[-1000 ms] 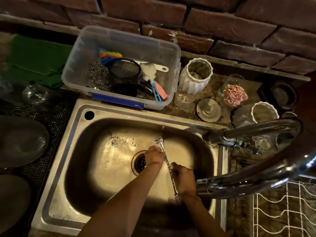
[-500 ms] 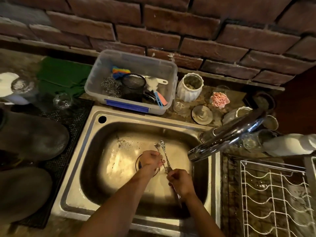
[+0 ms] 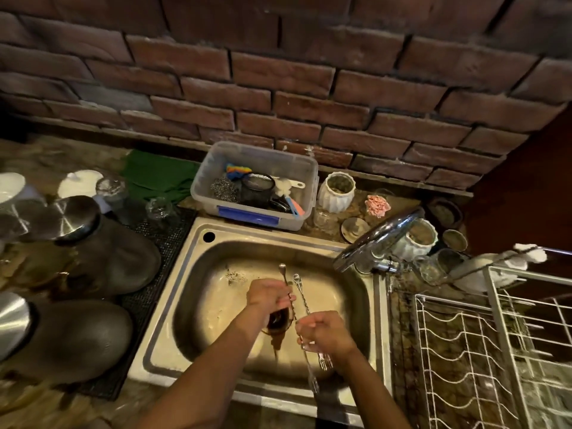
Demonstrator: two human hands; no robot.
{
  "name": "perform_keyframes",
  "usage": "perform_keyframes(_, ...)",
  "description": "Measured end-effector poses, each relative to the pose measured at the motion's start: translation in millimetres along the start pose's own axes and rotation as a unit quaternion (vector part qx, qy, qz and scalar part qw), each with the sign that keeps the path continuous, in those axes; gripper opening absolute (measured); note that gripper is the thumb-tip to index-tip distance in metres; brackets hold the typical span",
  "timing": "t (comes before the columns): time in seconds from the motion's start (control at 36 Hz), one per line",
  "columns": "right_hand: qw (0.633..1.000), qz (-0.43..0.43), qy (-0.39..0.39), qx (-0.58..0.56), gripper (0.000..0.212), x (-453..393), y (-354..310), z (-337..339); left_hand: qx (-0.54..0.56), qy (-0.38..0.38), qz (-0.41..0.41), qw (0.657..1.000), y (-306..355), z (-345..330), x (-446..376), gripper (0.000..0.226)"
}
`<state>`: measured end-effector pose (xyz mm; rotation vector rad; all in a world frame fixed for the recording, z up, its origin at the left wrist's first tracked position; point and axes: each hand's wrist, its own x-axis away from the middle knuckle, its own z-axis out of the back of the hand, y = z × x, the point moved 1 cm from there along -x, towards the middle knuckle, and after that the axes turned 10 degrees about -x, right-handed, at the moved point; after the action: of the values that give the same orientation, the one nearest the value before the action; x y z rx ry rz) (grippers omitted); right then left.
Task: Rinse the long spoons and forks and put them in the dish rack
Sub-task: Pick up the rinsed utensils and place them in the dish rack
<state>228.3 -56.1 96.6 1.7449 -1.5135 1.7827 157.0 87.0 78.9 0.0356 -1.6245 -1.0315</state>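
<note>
Over the sink (image 3: pixel 198 292), above its drain (image 3: pixel 278 320), both hands hold long twisted-stem utensils. One long spoon (image 3: pixel 286 286) runs through the left hand (image 3: pixel 270 297), whose fingers curl round its stem, with the small bowl end sticking out beyond the knuckles toward the back of the basin. A second long spoon (image 3: pixel 301 297) lies just beside it on the right, its stem going down into the right hand (image 3: pixel 325 331), which is closed round a bundle of stems. Fork tines (image 3: pixel 325 363) stick out below the right wrist, and another fork end (image 3: pixel 314 383) reaches nearer the front rim; how many pieces the bundle holds I cannot tell. To the right of the right hand stands the white wire dish rack (image 3: pixel 464 351). Beyond the right hand, the chrome faucet (image 3: pixel 377 239) points over the basin. Farther off past both hands, a clear plastic tub (image 3: pixel 257 209) of scrubbers sits on the desk (image 3: pixel 334 230) against the brick wall (image 3: pixel 278 88). Left of the left hand, dark pots (image 3: pixel 117 261) rest on a black mat (image 3: pixel 164 236).
</note>
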Motion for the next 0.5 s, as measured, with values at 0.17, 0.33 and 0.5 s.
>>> perform_keyframes(0.17,0.993,0.085,0.02,0.079,0.009,31,-4,-14,-0.013,-0.022,-0.027,0.999,16,13,26,0.014)
perform_keyframes(0.33,0.984,0.112,0.018,0.139,0.017,62,-10,-27,-0.038,-0.061,-0.063,0.995,36,25,64,0.011)
perform_keyframes(0.5,0.98,0.135,0.004,0.147,0.019,91,-20,-41,-0.052,-0.071,-0.092,0.992,52,33,86,0.012)
